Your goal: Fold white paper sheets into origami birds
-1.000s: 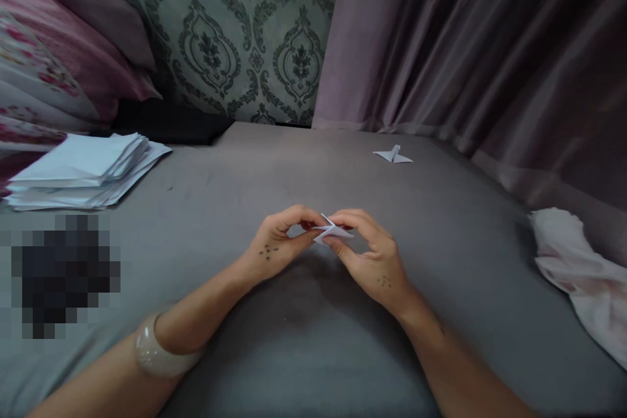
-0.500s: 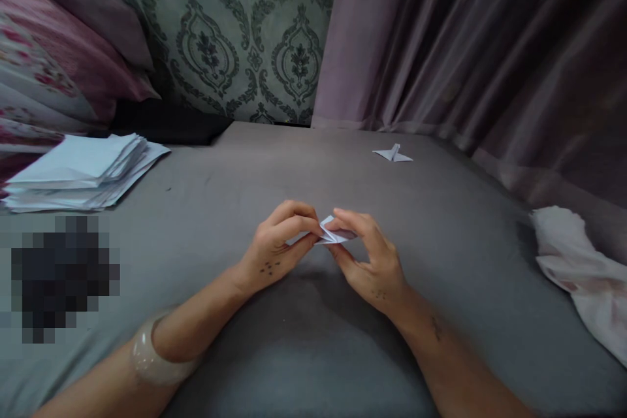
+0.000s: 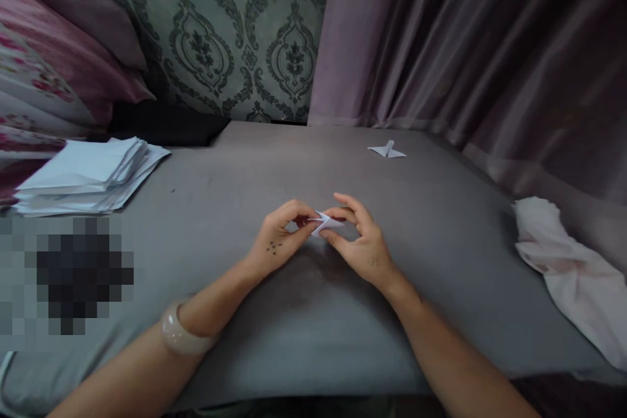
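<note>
One broad, flat surface covered in grey cloth [image 3: 274, 166] fills most of the view. Along its right side and part of its far side hang pinkish-purple curtains [image 3: 441, 32]; beyond its far edge stands one green wall with dark damask patterning [image 3: 249, 26]. One pink-and-white floral cloth [image 3: 49, 62] drapes by the surface's far left. One crumpled pale cloth [image 3: 558, 248] lies on its right part, one flat black item [image 3: 171, 124] at its far left corner, and one stack of white paper sheets [image 3: 83, 173], too tight to count, on its left.

Two bare hands are above the surface's middle. The left hand [image 3: 281, 235], with one pale glossy bangle [image 3: 183, 338] on its arm, pinches one small folded white paper [image 3: 329, 223] narrowly; the right hand [image 3: 362, 241] grips its other side, thumb nearest, index finger raised. One winged white paper fold [image 3: 388, 151] rests on the surface's far right part.
</note>
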### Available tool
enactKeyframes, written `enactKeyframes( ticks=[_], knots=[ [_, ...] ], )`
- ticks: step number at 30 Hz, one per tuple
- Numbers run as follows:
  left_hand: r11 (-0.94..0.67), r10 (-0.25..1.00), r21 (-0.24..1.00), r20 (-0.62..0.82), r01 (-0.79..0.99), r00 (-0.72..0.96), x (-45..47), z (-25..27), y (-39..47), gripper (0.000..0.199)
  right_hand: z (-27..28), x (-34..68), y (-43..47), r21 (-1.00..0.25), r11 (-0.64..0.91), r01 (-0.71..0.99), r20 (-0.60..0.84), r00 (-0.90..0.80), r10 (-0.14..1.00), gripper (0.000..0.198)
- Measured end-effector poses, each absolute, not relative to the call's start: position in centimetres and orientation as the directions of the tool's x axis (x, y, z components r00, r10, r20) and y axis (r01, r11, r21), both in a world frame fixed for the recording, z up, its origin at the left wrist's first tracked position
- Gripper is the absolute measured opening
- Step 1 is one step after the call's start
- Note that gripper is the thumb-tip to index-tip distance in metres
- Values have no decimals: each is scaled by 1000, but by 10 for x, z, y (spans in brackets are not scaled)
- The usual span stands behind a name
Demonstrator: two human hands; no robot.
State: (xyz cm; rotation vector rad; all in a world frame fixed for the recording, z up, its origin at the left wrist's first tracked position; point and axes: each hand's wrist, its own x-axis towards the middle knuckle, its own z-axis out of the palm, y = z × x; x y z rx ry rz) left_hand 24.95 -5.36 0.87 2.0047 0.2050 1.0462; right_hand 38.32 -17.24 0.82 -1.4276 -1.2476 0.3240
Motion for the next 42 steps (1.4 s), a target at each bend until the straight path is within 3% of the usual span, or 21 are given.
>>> enactKeyframes(
  ticks=[5, 8, 15, 22, 28, 37, 42],
  knots=[
    [-590, 537, 789, 542, -171, 647, 251, 1, -46, 9, 0, 388, -158, -923, 176, 343, 325, 447, 834, 60],
    [-595, 552, 785, 554, -172, 623, 251, 0, -41, 8, 4, 389, -150, -918, 163, 360, 314, 412, 855, 60],
    [-508, 628, 824, 554, -252, 547, 250, -2, -30, 8, 26, 385, -129, -854, 209, 477, 396, 333, 856, 59],
    [-319, 695, 858, 501, -404, 515, 250, -6, -25, 12, 25, 374, -126, -799, 309, 517, 554, 428, 714, 60],
    [-188, 740, 883, 416, -430, 529, 251, 0, -28, 16, 18, 374, -138, -767, 292, 572, 598, 469, 650, 51],
    [-233, 751, 922, 373, -310, 544, 251, 0, -30, 22, 20, 372, -144, -838, 197, 509, 497, 562, 661, 28],
    [-278, 746, 935, 354, -221, 563, 249, 3, -34, 21, 16, 378, -142, -894, 180, 411, 420, 624, 660, 28]
  ],
)
